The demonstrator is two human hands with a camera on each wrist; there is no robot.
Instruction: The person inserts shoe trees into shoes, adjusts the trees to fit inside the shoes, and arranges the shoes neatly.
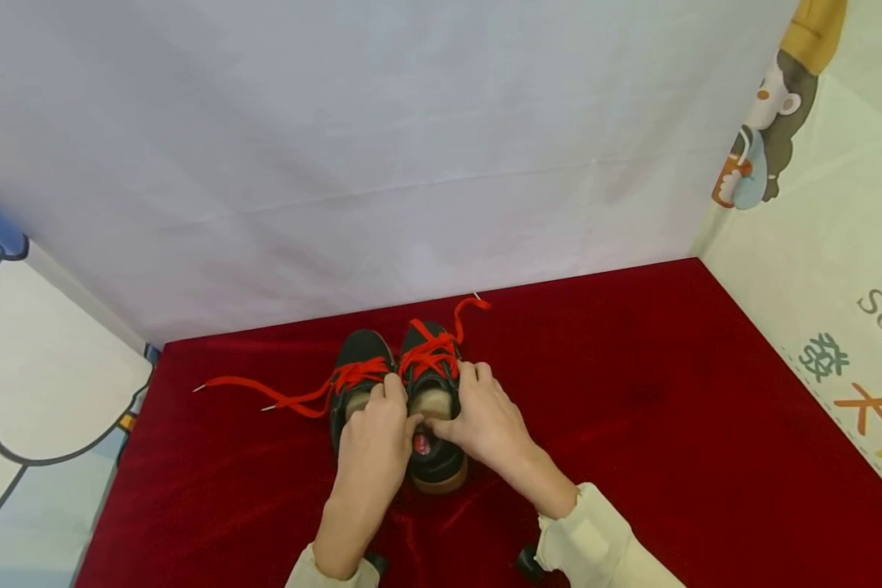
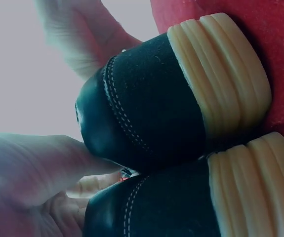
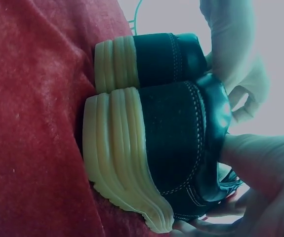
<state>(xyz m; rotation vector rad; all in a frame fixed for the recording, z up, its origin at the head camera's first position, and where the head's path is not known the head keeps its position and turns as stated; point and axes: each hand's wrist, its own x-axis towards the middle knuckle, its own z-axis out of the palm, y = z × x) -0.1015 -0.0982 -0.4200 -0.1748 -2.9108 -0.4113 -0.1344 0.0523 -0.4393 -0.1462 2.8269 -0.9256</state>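
A pair of black shoes with red laces stands side by side, heels toward me. My left hand [image 1: 376,433] grips the left rim of the right shoe [image 1: 441,471], its thumb at the opening and its fingers between the two shoes. Across from it, my right hand [image 1: 488,416] holds that shoe's right rim, thumb inside and fingers along the outer side. The left shoe [image 1: 358,346] is partly hidden behind my left hand. Both wrist views show the pale ridged heel soles [image 2: 225,74] on the cloth. A red patch [image 1: 421,444] shows inside the right shoe.
Loose red lace [image 1: 305,400] ends trail left of the left shoe, and another lace end [image 1: 470,304] curls beyond the right shoe. Dark red cloth [image 1: 632,392] covers the surface. A pale curtain [image 1: 412,163] stands behind, with printed side walls [image 1: 838,269].
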